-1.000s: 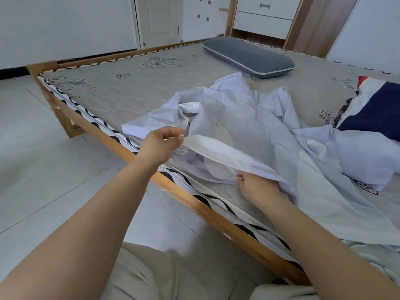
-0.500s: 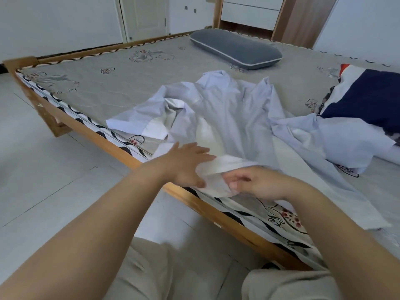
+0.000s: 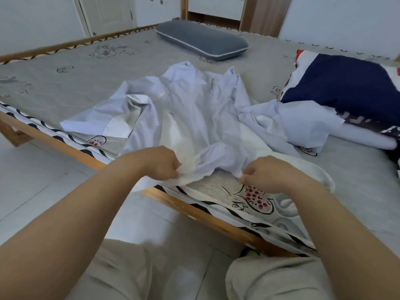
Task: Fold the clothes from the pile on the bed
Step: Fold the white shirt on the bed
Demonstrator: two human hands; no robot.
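Head view, garment: a pale lilac-white jacket lies rumpled across the near half of the bed, collar toward the far side, hem at the near edge, one sleeve spread out to the left
Head view, left hand: the left hand has its fingers curled tight round a bunch of the hem at the near edge of the mattress
Head view, right hand: the right hand pinches the same hem further right, fingers closed on the cloth; the two hands are apart, with slack fabric sagging between them
Head view, pile: more clothes, navy, white and red, lie heaped at the right, touching the jacket's right sleeve
Head view, pillow: a grey pillow sits at the far side, well apart from the jacket
Handling: judging by the thin, part see-through cloth and sharp creases, the garment is light, limp and likely a bit slick; it should drape, not hold a shape
Where to hold: the hem corners and shoulder seams look best, since a grip mid-panel would only bunch it
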